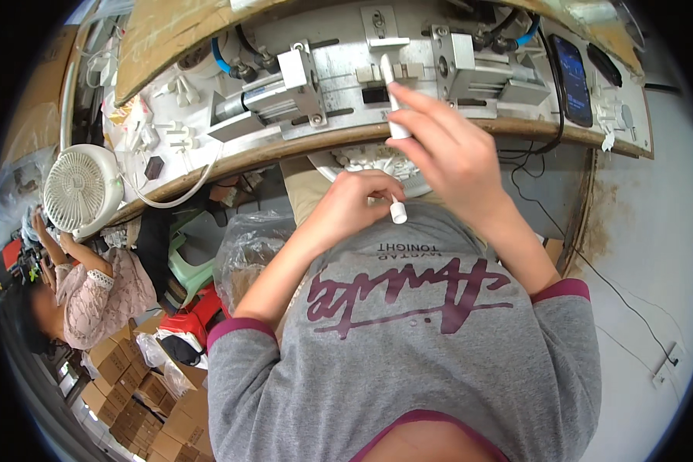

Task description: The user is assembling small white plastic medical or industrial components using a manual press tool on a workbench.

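Note:
Between the thumb and fingers of my right hand point(456, 150) is a slim white plastic tube point(387, 73). It stands nearly upright in the picture, its upper end over the middle of a metal clamping jig point(339, 68). Two metal air cylinders face each other across that jig, one on each side. My left hand point(353, 202) is closed near my lap. It pinches a small white plastic piece with a round, cup-like end point(398, 213); the rest of that piece is hidden by the fingers. Just beyond my left hand, a white basin point(420, 187) holds many small white parts, partly covered by my hands.
A white fan point(82, 190) stands at the bench's left end, near loose white plastic parts point(179, 137). A phone point(570, 79) lies right of the jig beside a black cable. Cardboard overhangs the far side. Another person point(100, 296) sits at left, near stacked cartons point(123, 377).

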`<state>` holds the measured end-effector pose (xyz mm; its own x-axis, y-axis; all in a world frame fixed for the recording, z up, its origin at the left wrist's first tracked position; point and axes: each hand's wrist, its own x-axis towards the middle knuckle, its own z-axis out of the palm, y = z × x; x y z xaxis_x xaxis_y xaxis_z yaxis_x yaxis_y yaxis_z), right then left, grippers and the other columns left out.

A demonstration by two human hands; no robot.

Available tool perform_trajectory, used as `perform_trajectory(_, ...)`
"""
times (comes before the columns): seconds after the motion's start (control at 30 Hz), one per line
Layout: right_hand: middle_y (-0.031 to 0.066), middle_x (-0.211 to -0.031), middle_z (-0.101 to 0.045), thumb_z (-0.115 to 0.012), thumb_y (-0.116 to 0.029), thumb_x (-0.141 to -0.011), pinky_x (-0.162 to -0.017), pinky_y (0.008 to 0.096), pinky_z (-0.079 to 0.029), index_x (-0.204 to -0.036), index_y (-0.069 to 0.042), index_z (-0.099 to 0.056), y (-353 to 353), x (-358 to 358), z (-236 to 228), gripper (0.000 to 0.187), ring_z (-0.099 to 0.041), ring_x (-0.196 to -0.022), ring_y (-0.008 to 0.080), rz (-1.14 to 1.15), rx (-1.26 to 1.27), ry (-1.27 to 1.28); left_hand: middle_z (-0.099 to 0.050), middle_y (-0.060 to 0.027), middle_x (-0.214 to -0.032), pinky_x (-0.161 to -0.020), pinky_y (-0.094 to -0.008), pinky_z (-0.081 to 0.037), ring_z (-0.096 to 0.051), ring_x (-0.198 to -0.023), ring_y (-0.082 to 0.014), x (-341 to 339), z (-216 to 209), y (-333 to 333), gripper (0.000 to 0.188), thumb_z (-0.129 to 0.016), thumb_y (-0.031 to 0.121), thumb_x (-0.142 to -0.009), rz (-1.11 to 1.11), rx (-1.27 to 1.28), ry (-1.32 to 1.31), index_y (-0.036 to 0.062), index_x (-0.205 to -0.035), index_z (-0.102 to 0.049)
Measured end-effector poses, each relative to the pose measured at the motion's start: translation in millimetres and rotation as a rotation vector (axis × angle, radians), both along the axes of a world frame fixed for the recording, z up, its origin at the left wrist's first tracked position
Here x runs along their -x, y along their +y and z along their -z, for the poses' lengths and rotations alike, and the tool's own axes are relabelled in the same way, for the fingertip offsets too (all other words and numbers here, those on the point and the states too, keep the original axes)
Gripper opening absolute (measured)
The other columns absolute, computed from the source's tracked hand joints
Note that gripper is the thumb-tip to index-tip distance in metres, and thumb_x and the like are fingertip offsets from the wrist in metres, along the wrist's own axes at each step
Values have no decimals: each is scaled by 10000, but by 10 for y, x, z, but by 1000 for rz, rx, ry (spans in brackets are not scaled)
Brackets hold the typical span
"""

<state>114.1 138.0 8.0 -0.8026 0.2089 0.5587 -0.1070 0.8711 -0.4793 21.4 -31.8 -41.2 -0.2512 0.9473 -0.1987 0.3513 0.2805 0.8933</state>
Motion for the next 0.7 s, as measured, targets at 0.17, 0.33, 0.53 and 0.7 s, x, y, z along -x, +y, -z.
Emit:
perform_trajectory(0.17,150,-1149,-705,-672,-81,-727,-617,284,-543,-839,-38,-618,-46,136,134,132,-701,-752,168,22,-245,-79,-672,-146,-1261,-872,-340,-551,-704,-990,-235,103,-589,-156,346,-880,103,-653,-88,-309,-91,29,-962,-744)
perform_trajectory(0.33,152,-1148,-715,-676,-90,-718,-536,269,-513,-812,-51,-604,12,277,68,124,-647,-563,160,40,-357,-123,-643,-188,-1199,-833,-330,-560,-686,-948,-221,92,-684,-232,406,-888,42,-612,-255,-502,-22,-21,-990,-752)
perform_trajectory(0.53,98,-1109,-733,-750,-113,-757,-513,264,-507,-926,-44,-669,41,286,34,200,-631,-524,187,25,-337,-202,-644,-151,-1098,-843,-341,-572,-690,-953,-245,152,-688,-316,407,-871,-2,-604,-363,-595,52,-30,-991,-750)
perform_trajectory(0.7,92,-929,-739,-696,-132,-913,-516,227,-497,-1040,-4,-695,70,217,-330,181,-662,-583,131,-99,896,-344,-677,-173,-1108,-846,-350,-575,-699,-955,-254,112,-730,-359,392,-866,28,-623,-332,-570,44,-19,-996,-754)
